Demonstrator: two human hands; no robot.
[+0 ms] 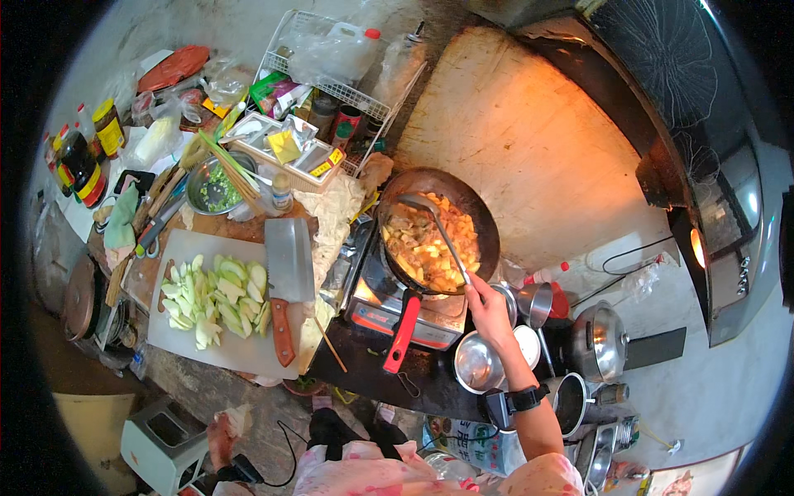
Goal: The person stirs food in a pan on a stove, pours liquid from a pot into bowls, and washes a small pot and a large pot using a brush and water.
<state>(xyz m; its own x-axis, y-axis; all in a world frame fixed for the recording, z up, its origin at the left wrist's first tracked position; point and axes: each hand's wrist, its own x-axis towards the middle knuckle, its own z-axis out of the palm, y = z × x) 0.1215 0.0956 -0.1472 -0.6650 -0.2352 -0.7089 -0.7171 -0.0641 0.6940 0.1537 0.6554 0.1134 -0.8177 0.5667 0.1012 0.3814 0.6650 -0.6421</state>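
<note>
My right hand (488, 308) is closed around the handle of a metal ladle (441, 229), whose bowl rests in the food at the upper left of a dark wok (490, 239). The wok, with a red-and-black handle, sits on a portable stove (397, 321) and holds chunks in reddish-brown sauce (446, 254). My left hand (221, 437) hangs low at the lower left, near a white appliance; its fingers are blurred and I cannot tell whether it holds anything. A cleaver (289, 260) lies on a white cutting board (186, 243) beside sliced pale-green vegetable pieces (217, 297).
Metal bowls (479, 361) and a lidded pot (600, 341) stand right of the stove. Behind the board are a bowl of chopped greens (217, 186), a seasoning box (282, 149) and a wire rack (335, 90). A range hood (713, 186) overhangs the right side.
</note>
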